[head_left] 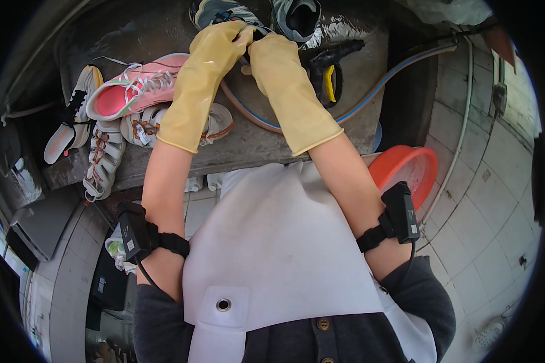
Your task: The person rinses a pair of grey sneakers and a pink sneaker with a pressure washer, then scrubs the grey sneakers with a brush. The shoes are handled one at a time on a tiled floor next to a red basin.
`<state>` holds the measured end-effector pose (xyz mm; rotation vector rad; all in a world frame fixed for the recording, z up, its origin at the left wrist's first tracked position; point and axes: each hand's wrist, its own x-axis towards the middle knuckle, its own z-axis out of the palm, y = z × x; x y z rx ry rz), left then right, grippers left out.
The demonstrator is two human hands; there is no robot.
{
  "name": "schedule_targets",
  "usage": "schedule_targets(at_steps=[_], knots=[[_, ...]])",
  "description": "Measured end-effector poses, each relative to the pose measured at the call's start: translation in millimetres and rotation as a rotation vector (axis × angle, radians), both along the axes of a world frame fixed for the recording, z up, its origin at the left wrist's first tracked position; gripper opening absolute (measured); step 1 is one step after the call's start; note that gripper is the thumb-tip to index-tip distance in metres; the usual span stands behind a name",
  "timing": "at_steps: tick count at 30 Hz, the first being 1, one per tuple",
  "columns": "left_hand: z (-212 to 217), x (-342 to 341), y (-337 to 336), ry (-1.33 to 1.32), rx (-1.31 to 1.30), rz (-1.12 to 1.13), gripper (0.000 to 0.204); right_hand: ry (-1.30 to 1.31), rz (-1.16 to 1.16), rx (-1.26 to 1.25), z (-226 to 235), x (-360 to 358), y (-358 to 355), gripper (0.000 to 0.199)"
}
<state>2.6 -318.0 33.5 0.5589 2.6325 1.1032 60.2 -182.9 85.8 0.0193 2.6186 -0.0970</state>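
Both my hands wear long yellow rubber gloves and meet at the far edge of a wet concrete bench [254, 142]. My left hand [224, 37] is closed over the top of a grey sneaker [215, 11]. My right hand [266, 51] presses against the same shoe from the right, fingers curled; what it grips is hidden. A second grey sneaker [298, 17] stands just right of it. A black and yellow spray gun [328, 66] lies on the bench beside my right forearm.
A pink sneaker [136, 91], beige sandals [106, 157] and a white shoe [72, 115] lie at the bench's left. A blue and orange hose [381, 81] crosses the bench. A red basin [409, 166] sits on the tiled floor at right. I wear a white apron [284, 242].
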Motion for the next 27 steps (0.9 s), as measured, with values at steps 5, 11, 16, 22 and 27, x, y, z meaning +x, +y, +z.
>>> schedule_targets(at_steps=[5,11,16,22,27], knots=[[1.5,1.5,-2.6,-0.025,0.087,0.030,0.030,-0.007,-0.120,-0.257,-26.9,4.2,45.5,0.033],[0.4,3.2,-3.2,-0.034,0.059,0.019,0.028,0.292,0.110,-0.079,-46.8,31.7,32.7,0.018],[-8.3,10.9,0.9,0.161,0.046,-0.007,0.027,0.221,0.121,-0.024,-47.9,13.2,15.5,0.015],[-11.0,5.5,-4.9,0.024,0.157,0.070,0.027,-0.044,0.087,-0.084,-11.8,3.1,16.0,0.022],[-8.1,3.2,-1.9,-0.025,0.250,0.090,0.026,0.023,0.164,-0.112,-21.3,2.3,18.1,0.020]])
